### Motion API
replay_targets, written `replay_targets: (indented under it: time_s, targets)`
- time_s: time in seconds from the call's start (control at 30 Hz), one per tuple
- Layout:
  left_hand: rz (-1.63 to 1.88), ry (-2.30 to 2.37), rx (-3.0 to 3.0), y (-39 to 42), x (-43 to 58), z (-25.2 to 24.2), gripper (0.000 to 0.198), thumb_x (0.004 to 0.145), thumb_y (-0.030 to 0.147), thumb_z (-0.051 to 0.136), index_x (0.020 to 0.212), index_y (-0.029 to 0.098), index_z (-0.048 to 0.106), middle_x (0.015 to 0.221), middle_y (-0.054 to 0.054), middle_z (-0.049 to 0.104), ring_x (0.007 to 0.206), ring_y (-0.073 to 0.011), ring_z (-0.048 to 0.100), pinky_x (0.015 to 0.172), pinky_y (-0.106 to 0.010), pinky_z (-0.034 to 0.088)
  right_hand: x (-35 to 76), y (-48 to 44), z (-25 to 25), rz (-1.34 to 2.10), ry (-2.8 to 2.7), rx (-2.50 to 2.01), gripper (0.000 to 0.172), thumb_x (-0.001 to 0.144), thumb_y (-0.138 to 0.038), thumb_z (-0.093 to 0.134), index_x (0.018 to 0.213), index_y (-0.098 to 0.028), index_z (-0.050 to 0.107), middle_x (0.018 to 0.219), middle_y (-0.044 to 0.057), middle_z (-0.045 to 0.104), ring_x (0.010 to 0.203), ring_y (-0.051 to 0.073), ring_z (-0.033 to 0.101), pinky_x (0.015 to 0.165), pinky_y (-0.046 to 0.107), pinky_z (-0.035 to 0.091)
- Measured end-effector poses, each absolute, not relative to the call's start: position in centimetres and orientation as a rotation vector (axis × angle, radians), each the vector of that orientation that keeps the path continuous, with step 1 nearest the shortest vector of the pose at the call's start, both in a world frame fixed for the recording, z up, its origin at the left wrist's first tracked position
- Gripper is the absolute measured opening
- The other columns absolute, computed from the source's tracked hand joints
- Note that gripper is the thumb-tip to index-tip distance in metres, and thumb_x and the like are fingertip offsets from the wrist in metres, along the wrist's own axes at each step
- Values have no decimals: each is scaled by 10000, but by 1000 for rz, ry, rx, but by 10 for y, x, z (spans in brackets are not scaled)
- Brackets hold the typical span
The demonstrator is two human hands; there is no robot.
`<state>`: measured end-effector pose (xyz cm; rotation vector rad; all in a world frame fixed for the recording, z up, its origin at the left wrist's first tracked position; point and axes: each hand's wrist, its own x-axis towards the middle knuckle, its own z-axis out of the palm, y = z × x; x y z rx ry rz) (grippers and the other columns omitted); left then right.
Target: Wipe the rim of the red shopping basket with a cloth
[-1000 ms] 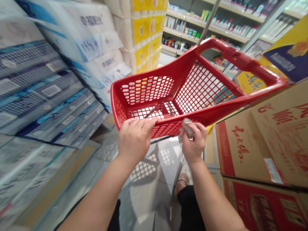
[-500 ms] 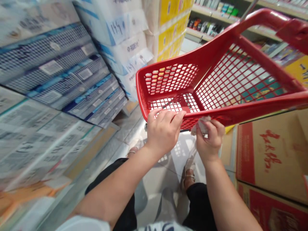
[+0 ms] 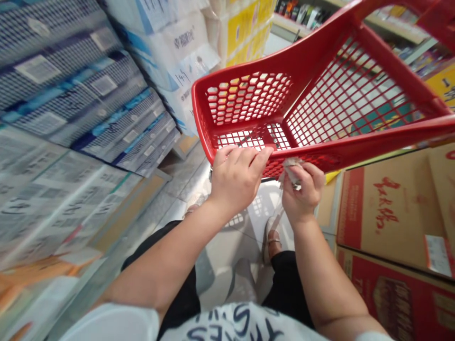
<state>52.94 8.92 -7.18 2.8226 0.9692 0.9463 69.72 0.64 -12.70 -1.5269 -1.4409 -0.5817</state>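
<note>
A red plastic shopping basket [image 3: 320, 61] hangs tilted in front of me, its mesh inside bare. My left hand [image 3: 236, 177] grips the basket's near rim, fingers curled over the edge. My right hand [image 3: 302, 192] is closed on a small crumpled grey-white cloth [image 3: 291, 171] pressed against the outside of the same rim, just right of the left hand. The basket's handle runs out of view at the top right.
Stacked tissue packs [image 3: 88, 94] in blue and white wrap fill the left side. Cardboard boxes [image 3: 387, 208] with red print are piled on the right. Shelves of small goods [image 3: 305, 12] stand at the back. Glossy tiled floor [image 3: 227, 246] and my sandalled foot [image 3: 272, 237] lie below.
The view has swung down and left, so the basket sits higher and nearer. Both hands keep their hold on the rim; the cloth hand has shifted slightly along the edge.
</note>
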Motion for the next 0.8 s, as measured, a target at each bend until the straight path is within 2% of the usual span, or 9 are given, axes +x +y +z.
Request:
replay_targets:
  time_s: [0.2,0.3,0.47,0.6,0.7,0.8]
  targets:
    - [889,965,2806,87,528,-72,395,966,283,421,1350,217,483,1100,-65,602,1060,-193,516,1071,-424,275,691,2,-131,-503,-1495,-1648,132,890,-215,586,1006,-218,649,1041,80,552,999,205,601,901,399,534]
    - [879,913,2792,92,525,-72,396,975,274,397,1363,242,470,1134,-45,595,1115,-193,509,1121,-459,227,691,1,-129,-555,-1432,-1640,151,896,-247,587,1032,-205,640,1061,91,540,1025,216,589,929,423,520]
    - [906,895,2748,113,517,-73,390,996,306,324,1349,290,487,1152,-20,605,1150,-219,508,1128,-531,191,694,5,-129,-353,-1551,-1708,211,948,-309,506,1066,-203,644,1092,101,549,1067,218,582,939,423,522]
    - [994,876,2667,124,511,-74,391,972,374,374,1333,317,510,1136,-37,616,1124,-252,501,1101,-505,240,705,6,-133,-349,-1482,-1699,260,944,-375,522,1122,-217,627,1142,106,523,1123,245,548,988,488,476]
    - [1010,851,2633,124,510,-75,408,967,397,356,1334,319,515,1129,-53,612,1121,-276,490,1078,-510,266,711,5,-136,-239,-1565,-1673,239,946,-363,524,1109,-226,631,1133,96,526,1098,235,561,976,469,481]
    - [1011,833,2619,122,511,-78,418,967,402,360,1338,292,519,1133,-65,606,1128,-283,487,1072,-502,269,712,5,-134,-305,-1566,-1653,226,945,-333,527,1104,-210,629,1134,102,522,1095,232,557,980,467,477]
